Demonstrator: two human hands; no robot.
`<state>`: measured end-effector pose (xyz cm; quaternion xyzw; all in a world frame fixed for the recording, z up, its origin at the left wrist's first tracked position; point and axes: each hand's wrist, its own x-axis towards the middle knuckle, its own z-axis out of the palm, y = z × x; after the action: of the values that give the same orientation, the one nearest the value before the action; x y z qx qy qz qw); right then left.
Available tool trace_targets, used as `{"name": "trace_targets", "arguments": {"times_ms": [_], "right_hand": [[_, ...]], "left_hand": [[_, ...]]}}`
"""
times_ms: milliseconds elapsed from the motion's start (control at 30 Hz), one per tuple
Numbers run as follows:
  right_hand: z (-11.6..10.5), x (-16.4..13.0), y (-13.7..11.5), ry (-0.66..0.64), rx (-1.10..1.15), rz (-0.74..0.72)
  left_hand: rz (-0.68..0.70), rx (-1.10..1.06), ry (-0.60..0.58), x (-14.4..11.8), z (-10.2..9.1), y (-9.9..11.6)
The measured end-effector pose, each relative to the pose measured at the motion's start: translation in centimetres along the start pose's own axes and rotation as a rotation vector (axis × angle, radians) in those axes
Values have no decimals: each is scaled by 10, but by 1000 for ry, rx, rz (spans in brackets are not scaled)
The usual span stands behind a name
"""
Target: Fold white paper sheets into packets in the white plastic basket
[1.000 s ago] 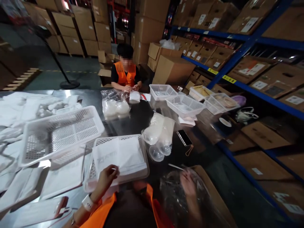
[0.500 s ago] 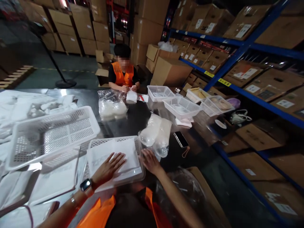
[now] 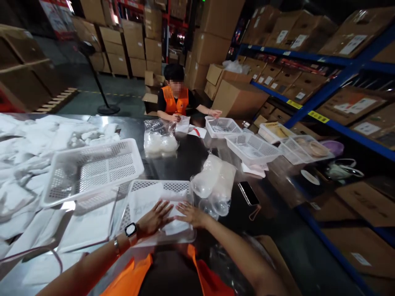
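Note:
In front of me a white perforated plastic basket (image 3: 123,220) holds flat white sheets or pouches (image 3: 145,197), whose exact kind I cannot make out. My left hand (image 3: 156,218) lies flat on them, palm down with the fingers spread. Beside it, my right hand (image 3: 190,213) also presses on the white sheets with fingers stretched out. The fingertips of both hands nearly meet over the basket's middle. Just right of the basket is a clear plastic bag (image 3: 216,181) of rounded whitish items.
A larger perforated basket (image 3: 92,164) stands left, near a white heap (image 3: 21,164). A phone (image 3: 248,193) lies right. Across the table sits a co-worker in an orange vest (image 3: 175,98), near another bag (image 3: 160,142) and smaller baskets (image 3: 253,148). Blue shelving (image 3: 327,86) holds cartons.
My right hand has moved left from the basket's right rim onto the white sheets. My view has swung slightly left. The co-worker's one arm now reaches out to a basket.

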<state>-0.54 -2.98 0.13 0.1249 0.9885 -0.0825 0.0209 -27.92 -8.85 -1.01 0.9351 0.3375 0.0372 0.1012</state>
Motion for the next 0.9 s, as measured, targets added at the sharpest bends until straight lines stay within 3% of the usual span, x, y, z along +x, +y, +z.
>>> {"name": "trace_targets", "arguments": {"times_ms": [133,233,367,500,700,900], "right_hand": [[3,-6,1,68,167,78],[3,-11,0,310,385,133],[3,-4,-6,687,682,335],[4,16,-16,855,708,575],[5,45,-29,1096,693,901],[7,61,-26,1261,559,1219]], "left_hand": [[11,-143,20,1,-12,-2],[-28,-357,179,-7,-15,-3],[-342,-693,537,-15,-15,3],[-595,-863,793,-4,-20,11],[-711,-852,868,21,-28,6],[-895,-765,911,37,-19,0]]}}
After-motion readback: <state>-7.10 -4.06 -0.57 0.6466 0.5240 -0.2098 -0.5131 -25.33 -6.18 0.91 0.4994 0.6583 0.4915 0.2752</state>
